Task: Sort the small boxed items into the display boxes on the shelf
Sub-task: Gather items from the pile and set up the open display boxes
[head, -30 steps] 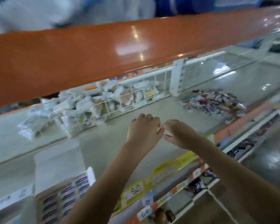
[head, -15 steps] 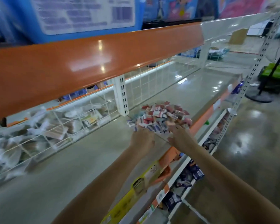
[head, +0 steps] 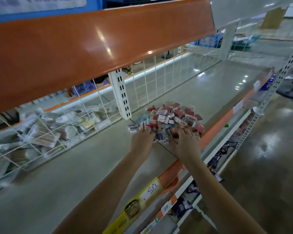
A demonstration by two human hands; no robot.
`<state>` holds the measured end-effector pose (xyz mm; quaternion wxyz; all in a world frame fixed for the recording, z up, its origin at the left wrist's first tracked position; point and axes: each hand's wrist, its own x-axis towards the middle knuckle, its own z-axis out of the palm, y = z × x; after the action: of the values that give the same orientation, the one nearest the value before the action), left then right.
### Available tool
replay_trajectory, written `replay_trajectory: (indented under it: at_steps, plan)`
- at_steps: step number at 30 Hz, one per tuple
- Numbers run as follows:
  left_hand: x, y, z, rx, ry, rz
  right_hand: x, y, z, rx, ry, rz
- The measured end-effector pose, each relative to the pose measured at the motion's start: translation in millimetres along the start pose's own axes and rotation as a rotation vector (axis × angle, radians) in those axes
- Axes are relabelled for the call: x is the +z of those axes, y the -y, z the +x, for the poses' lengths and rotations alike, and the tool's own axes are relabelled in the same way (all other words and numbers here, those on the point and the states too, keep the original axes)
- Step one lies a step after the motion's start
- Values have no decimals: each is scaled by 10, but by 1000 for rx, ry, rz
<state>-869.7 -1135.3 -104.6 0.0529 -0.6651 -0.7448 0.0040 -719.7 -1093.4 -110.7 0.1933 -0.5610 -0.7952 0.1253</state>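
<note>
A heap of small boxed items [head: 172, 118], red-and-white and blue-and-white, lies on the grey shelf [head: 78, 166] near its front edge. My left hand [head: 143, 140] reaches the heap's near left edge. Its fingers bend down among the blue boxes, and whether they pinch one is hidden. My right hand [head: 186, 141] lies on the heap's near right side with fingers spread over the boxes. Both forearms stretch in from the lower middle of the head view.
An orange upper shelf edge [head: 91, 48] hangs close overhead. A white slotted upright [head: 121, 95] and a wire mesh back [head: 159, 81] stand behind the heap, with packets [head: 46, 130] behind the mesh at left. Price labels [head: 150, 190] line the front edge; a lower shelf [head: 215, 164] holds dark packets.
The view swung right from the shelf's left part to the heap. Both hands moved from bare shelf onto the heap's near edge, and the right hand's fingers have spread.
</note>
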Motion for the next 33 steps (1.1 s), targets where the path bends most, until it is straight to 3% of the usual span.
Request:
replay_trajectory:
  at_steps: [12,18,23,33]
  plan:
    - [-11,97,-198,-13,-51,-119,7,-96,-16,-32,14,138]
    - [-59,197,-458,-67,-82,-218,10,-65,-134,-155,-16,334]
    - [-187,441,-924,-133,-161,-364,65,234,-371,-282,85,526]
    - [-405,1001,-2234,-405,-262,-387,260,1161,-927,-566,248,636]
